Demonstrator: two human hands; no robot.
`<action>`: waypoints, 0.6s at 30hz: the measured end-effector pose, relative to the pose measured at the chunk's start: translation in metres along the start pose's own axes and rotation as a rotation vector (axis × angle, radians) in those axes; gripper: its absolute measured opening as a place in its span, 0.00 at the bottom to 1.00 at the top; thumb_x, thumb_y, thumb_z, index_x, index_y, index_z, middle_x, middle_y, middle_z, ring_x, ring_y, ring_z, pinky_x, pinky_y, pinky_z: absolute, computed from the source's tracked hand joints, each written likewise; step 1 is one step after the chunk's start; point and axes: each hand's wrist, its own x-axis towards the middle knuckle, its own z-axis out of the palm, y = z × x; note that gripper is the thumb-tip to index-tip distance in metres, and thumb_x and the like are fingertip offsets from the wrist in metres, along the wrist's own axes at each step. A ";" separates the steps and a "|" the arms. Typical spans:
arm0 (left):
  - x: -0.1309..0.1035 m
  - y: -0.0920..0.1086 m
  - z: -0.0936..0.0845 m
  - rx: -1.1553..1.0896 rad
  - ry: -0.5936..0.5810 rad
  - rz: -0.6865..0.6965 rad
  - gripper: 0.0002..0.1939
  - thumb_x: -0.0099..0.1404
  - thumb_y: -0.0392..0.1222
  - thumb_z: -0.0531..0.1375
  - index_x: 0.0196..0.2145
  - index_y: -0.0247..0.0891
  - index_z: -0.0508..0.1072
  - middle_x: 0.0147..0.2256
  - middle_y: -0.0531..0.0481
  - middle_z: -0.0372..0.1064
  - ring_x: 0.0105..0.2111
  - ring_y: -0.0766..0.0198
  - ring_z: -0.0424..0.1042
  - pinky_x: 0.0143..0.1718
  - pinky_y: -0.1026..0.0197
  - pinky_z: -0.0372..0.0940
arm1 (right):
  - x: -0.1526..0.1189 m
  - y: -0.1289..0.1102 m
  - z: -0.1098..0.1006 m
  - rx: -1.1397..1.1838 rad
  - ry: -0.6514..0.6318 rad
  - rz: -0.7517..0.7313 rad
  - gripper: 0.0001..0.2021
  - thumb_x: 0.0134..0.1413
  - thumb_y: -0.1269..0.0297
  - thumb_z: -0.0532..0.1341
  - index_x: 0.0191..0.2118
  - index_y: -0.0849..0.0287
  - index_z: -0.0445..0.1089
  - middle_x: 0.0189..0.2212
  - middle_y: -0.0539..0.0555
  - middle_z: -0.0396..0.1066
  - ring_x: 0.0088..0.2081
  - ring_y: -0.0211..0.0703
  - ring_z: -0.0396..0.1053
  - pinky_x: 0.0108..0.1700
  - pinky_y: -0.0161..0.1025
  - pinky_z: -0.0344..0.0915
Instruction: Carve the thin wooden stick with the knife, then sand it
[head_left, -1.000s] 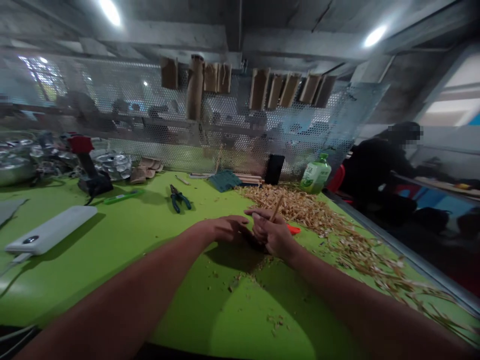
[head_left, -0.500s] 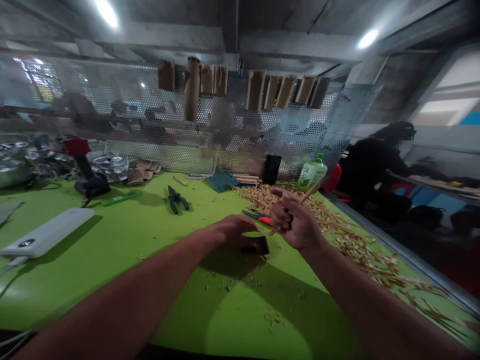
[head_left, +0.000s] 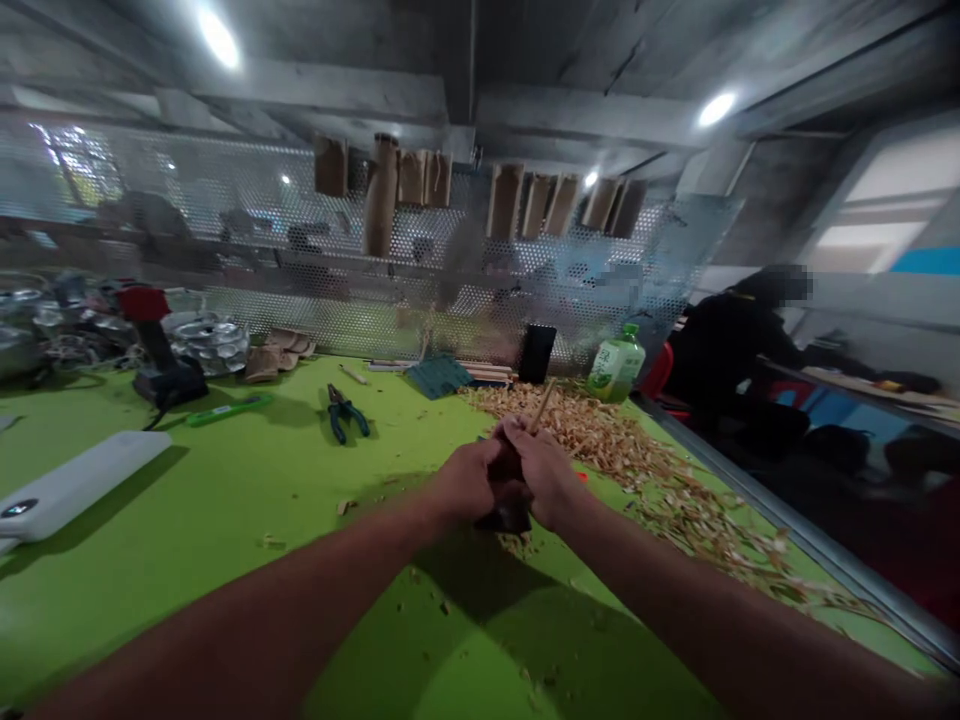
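My right hand [head_left: 549, 474] is closed on a thin wooden stick [head_left: 541, 405], whose upper end points up and away. Close against it, my left hand [head_left: 474, 478] has its fingers wrapped round something dark that I cannot make out. Just below both hands a dark brown block [head_left: 507, 512] rests on the green table [head_left: 315, 620], partly covered by the fingers. Small wood chips lie around the block. A bit of a red-orange tool [head_left: 582, 477] shows beside my right hand.
Wood shavings [head_left: 600, 440] spread along the right side. Pliers [head_left: 345, 412], a green knife [head_left: 229, 410], a cordless drill [head_left: 161, 350] and a white power bank [head_left: 94, 480] lie left. A bottle [head_left: 617, 365] and dark phone [head_left: 537, 353] stand behind. A person [head_left: 727, 340] sits at right.
My right hand has come down and left with the stick, meeting my left hand over the block. The fingers of my left hand have closed. The view has shifted slightly.
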 end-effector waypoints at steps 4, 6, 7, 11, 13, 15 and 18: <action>0.003 0.002 -0.013 0.149 0.113 -0.011 0.13 0.56 0.43 0.63 0.39 0.34 0.73 0.28 0.52 0.72 0.24 0.68 0.66 0.26 0.67 0.60 | 0.003 -0.010 0.011 -0.012 0.021 -0.003 0.16 0.45 0.49 0.65 0.26 0.56 0.66 0.24 0.48 0.64 0.29 0.38 0.60 0.28 0.34 0.57; 0.004 0.000 -0.018 0.136 0.078 0.000 0.09 0.60 0.42 0.60 0.35 0.33 0.74 0.26 0.52 0.71 0.22 0.69 0.66 0.25 0.67 0.59 | 0.004 -0.013 0.017 -0.017 -0.021 0.016 0.15 0.44 0.50 0.66 0.25 0.56 0.66 0.25 0.49 0.65 0.30 0.39 0.61 0.29 0.35 0.58; 0.004 -0.002 -0.019 0.133 0.073 0.013 0.08 0.60 0.41 0.59 0.33 0.33 0.74 0.25 0.52 0.70 0.22 0.70 0.66 0.25 0.67 0.59 | 0.005 -0.014 0.018 -0.011 -0.055 0.030 0.15 0.44 0.50 0.67 0.26 0.56 0.67 0.25 0.49 0.66 0.30 0.39 0.62 0.30 0.35 0.59; 0.007 -0.011 -0.025 0.161 0.221 -0.012 0.08 0.57 0.39 0.58 0.23 0.34 0.71 0.21 0.54 0.64 0.22 0.70 0.61 0.25 0.67 0.56 | 0.034 -0.017 0.003 -0.054 -0.280 -0.037 0.22 0.42 0.45 0.67 0.43 0.51 0.70 0.41 0.53 0.71 0.42 0.45 0.67 0.41 0.40 0.64; 0.009 -0.014 -0.029 0.162 0.338 -0.092 0.10 0.57 0.42 0.58 0.22 0.35 0.68 0.20 0.55 0.61 0.21 0.70 0.60 0.24 0.67 0.54 | 0.069 -0.024 -0.017 -0.389 -0.073 -0.134 0.25 0.52 0.42 0.58 0.52 0.49 0.67 0.46 0.54 0.71 0.45 0.45 0.68 0.43 0.41 0.65; 0.011 -0.017 -0.034 0.156 0.413 -0.162 0.11 0.58 0.44 0.57 0.22 0.36 0.67 0.20 0.56 0.61 0.21 0.69 0.60 0.23 0.67 0.54 | 0.110 -0.033 -0.043 -0.740 0.315 -0.100 0.25 0.56 0.44 0.54 0.55 0.50 0.64 0.47 0.55 0.71 0.48 0.46 0.67 0.46 0.43 0.64; 0.012 -0.018 -0.037 0.137 0.434 -0.218 0.11 0.58 0.45 0.57 0.22 0.36 0.67 0.19 0.55 0.63 0.20 0.69 0.62 0.22 0.67 0.55 | 0.160 -0.043 -0.081 -0.908 0.552 -0.023 0.30 0.51 0.51 0.62 0.56 0.63 0.62 0.51 0.65 0.67 0.55 0.57 0.61 0.53 0.50 0.58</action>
